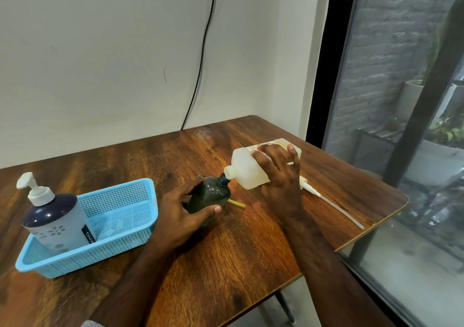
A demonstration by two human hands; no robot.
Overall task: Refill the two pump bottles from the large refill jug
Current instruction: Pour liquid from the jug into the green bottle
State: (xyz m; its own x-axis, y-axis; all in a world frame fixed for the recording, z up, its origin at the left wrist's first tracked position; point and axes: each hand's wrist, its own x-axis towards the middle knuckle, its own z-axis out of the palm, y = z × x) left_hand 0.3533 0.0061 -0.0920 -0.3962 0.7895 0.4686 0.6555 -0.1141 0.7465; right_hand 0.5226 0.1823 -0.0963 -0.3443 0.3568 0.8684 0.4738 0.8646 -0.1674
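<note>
My left hand (182, 212) grips a dark green pump bottle (209, 196) that stands tilted on the table with its pump off. My right hand (278, 173) holds the translucent white refill jug (244, 167) tipped on its side, its spout touching the dark bottle's open neck. A white pump head with a long tube (326, 199) lies on the table right of my right hand. The second pump bottle (54, 217), white with a dark blue top and a white pump, stands in the blue basket (120, 241) at the left.
The wooden table (226, 256) ends at a rounded corner on the right, beside a glass window. A small yellow tube piece (237, 203) lies by the dark bottle. A black cable hangs down the wall behind.
</note>
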